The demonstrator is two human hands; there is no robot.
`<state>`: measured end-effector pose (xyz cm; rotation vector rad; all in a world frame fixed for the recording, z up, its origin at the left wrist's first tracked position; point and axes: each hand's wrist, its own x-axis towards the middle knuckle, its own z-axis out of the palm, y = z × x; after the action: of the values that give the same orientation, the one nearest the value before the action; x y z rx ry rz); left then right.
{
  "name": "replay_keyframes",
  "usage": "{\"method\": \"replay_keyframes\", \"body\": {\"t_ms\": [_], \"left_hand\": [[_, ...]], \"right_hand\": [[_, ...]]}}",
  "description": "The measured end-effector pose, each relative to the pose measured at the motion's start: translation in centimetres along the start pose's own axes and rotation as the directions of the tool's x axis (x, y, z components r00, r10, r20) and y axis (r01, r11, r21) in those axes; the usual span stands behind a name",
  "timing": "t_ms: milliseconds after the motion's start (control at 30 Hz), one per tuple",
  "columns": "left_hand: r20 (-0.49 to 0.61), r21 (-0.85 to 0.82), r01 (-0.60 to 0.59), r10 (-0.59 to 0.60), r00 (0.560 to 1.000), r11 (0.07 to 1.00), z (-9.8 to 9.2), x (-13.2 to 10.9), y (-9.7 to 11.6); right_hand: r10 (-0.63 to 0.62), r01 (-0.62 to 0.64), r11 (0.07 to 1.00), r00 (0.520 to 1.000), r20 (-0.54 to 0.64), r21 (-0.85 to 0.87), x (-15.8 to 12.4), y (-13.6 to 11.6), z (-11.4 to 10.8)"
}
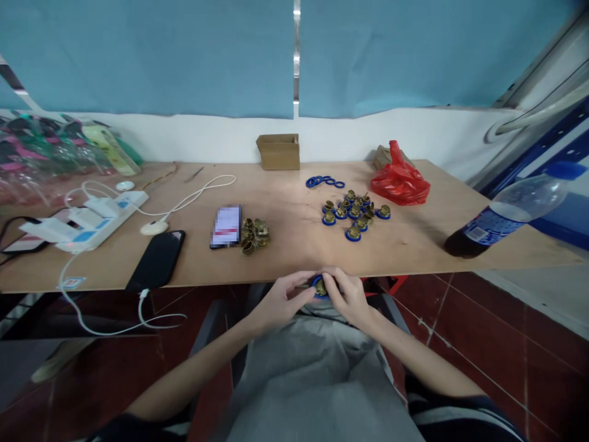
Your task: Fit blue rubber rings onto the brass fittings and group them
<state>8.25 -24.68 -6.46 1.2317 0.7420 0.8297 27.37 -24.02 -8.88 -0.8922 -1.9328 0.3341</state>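
Note:
Just off the table's front edge, above my lap, my left hand [289,297] and my right hand [346,294] meet around a brass fitting with a blue ring [321,286]. Fingers of both hands press on it from either side and hide part of it. On the table beyond lies a cluster of brass fittings with blue rings [354,212]. Several loose blue rings [324,181] rest behind that cluster. To the left sits a pile of brass fittings [254,236] on which I see no blue rings.
A lit phone [226,226] touches the brass pile. Farther left are a dark phone [156,260], a white power strip [103,221] with cables, and plastic bottles [59,147]. A cardboard box [280,152], red plastic bag [400,181] and tilted-looking cola bottle [501,215] also stand on the table.

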Motion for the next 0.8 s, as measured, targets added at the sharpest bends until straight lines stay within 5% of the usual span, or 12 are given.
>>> {"method": "replay_keyframes", "body": {"t_ms": [333, 800], "left_hand": [[0.005, 0.130, -0.079, 0.079, 0.997, 0.988, -0.8, 0.4, 0.4], [0.030, 0.003, -0.178, 0.178, 0.984, 0.984, 1.2, -3.2, 0.1]], "right_hand": [[0.057, -0.076, 0.985, 0.990, 0.125, 0.153, 0.0, 1.6, -0.8], [-0.077, 0.066, 0.994, 0.989, 0.126, 0.092, -1.8, -2.6, -2.1]]}}
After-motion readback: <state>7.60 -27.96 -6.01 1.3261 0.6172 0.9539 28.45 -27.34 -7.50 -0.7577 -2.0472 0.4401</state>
